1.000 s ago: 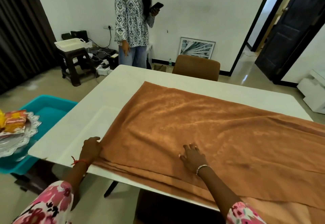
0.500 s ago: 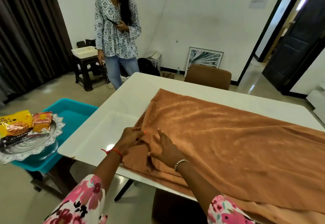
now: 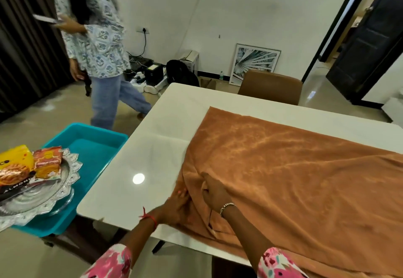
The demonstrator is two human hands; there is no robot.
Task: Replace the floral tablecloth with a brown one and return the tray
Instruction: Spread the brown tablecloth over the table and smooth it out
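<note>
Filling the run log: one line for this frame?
stage: spreading brown tablecloth | left hand: gripping cloth edge | right hand: gripping cloth | table: left end bare | tray: on teal bin

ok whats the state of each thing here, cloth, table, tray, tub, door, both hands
brown tablecloth: partly spread, near corner bunched
table: left part uncovered
tray: off the table, resting on the tub, holding snack packets
blue tub: beside the table
door: open
left hand: gripping cloth edge
right hand: pinching cloth
</note>
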